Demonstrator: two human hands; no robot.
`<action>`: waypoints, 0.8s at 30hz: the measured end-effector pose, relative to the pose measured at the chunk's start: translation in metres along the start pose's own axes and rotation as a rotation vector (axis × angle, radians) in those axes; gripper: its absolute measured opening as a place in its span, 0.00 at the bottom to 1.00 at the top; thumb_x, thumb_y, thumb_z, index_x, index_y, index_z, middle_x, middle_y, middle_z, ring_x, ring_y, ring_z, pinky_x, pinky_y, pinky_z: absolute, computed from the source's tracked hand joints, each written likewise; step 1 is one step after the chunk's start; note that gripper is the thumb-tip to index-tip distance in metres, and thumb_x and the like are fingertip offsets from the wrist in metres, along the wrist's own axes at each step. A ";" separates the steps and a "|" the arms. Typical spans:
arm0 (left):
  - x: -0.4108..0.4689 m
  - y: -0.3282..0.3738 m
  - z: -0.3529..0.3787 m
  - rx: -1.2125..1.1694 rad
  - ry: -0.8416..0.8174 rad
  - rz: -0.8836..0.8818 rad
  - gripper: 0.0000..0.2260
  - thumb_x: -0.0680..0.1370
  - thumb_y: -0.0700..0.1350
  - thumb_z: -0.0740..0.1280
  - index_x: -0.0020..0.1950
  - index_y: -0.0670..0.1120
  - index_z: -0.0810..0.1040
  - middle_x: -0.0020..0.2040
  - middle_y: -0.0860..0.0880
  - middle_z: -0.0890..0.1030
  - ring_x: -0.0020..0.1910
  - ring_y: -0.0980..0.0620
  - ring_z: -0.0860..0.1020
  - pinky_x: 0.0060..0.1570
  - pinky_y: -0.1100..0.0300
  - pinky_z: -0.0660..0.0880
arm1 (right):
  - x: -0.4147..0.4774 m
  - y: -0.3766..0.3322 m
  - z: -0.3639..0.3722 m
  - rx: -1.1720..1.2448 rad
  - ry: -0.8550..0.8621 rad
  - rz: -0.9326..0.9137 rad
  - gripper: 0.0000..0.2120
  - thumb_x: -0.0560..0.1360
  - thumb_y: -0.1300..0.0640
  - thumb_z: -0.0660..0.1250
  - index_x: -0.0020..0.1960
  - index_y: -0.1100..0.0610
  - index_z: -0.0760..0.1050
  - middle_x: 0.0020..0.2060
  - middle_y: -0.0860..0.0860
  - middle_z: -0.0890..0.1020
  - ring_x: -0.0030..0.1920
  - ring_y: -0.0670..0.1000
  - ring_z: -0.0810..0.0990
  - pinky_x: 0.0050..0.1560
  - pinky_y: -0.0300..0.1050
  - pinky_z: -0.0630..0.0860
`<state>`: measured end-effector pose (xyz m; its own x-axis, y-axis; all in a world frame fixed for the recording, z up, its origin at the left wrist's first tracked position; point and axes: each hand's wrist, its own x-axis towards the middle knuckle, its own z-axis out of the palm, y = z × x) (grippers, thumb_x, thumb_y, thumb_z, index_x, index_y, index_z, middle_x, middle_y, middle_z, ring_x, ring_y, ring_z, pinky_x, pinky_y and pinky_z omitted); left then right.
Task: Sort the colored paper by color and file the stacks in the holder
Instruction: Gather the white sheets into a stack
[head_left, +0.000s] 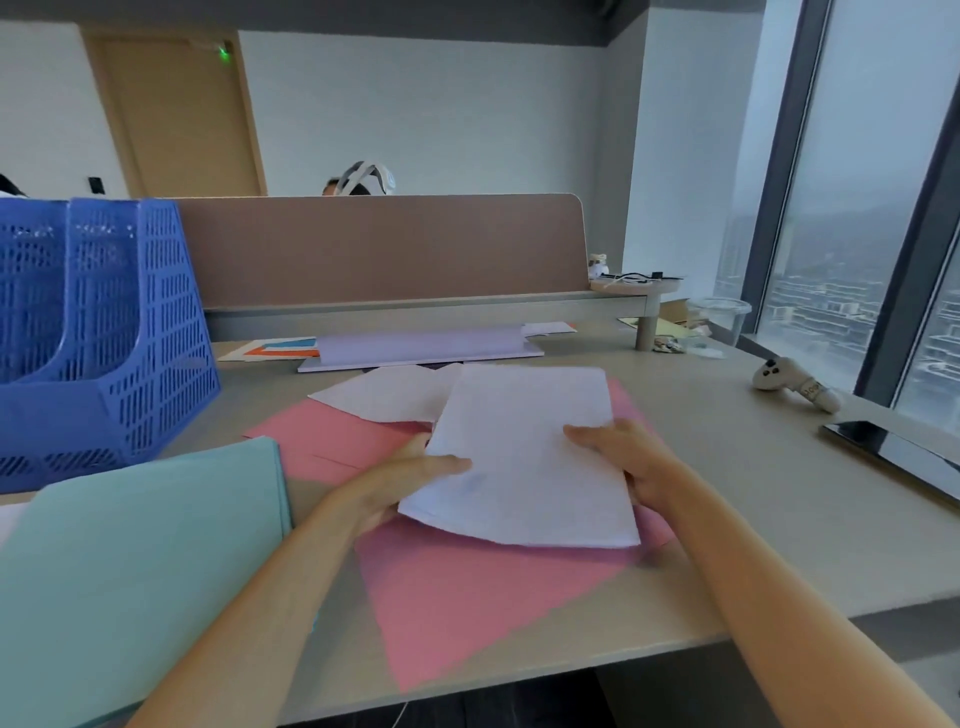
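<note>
Beige and smooth, the counter (753, 530) runs from the window to the blue holder (104, 364) at my far left, a perforated plastic rack whose slots show no paper from here. Just beside it, at my near left, lies a squared stack of teal paper (145, 571). Matte pink sheets (493, 613) lie skewed in front of me, one corner reaching the counter's front edge. Above them I lift the white stack (524, 457), thin and slightly rumpled. My left hand (410, 483) and right hand (628, 462) each grip a side, thumbs on top. Another white sheet (389, 392) lies behind it on the pink. The stack sags between my hands, so I judge loose sheets could fan out or slip if my grip slackens. Brushing the pink corner with my forearm could drag it off the edge.
</note>
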<state>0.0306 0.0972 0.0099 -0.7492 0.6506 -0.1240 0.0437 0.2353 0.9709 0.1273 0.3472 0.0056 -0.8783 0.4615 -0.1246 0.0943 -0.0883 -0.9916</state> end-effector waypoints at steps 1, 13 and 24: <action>-0.001 0.003 0.003 0.037 0.026 -0.042 0.16 0.77 0.53 0.68 0.61 0.47 0.76 0.42 0.52 0.84 0.36 0.54 0.83 0.30 0.64 0.74 | 0.001 0.000 -0.001 -0.021 0.016 0.013 0.16 0.74 0.66 0.69 0.60 0.68 0.75 0.51 0.62 0.83 0.45 0.59 0.84 0.39 0.51 0.83; 0.068 -0.010 -0.012 0.938 0.481 0.033 0.28 0.71 0.62 0.65 0.67 0.48 0.69 0.62 0.47 0.72 0.64 0.45 0.66 0.57 0.54 0.67 | 0.010 -0.005 -0.037 0.061 0.193 0.023 0.17 0.70 0.55 0.69 0.56 0.61 0.79 0.47 0.57 0.85 0.43 0.56 0.84 0.42 0.47 0.77; 0.081 -0.012 0.011 1.189 0.604 0.289 0.28 0.75 0.50 0.67 0.73 0.50 0.61 0.66 0.47 0.68 0.63 0.44 0.67 0.55 0.52 0.68 | 0.003 -0.003 -0.043 0.329 0.110 -0.019 0.06 0.75 0.57 0.66 0.40 0.57 0.75 0.28 0.49 0.78 0.27 0.45 0.77 0.24 0.35 0.73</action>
<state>-0.0234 0.1544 -0.0144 -0.7726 0.4403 0.4574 0.5544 0.8190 0.1479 0.1443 0.3867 0.0070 -0.8211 0.5566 -0.1265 -0.0937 -0.3501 -0.9320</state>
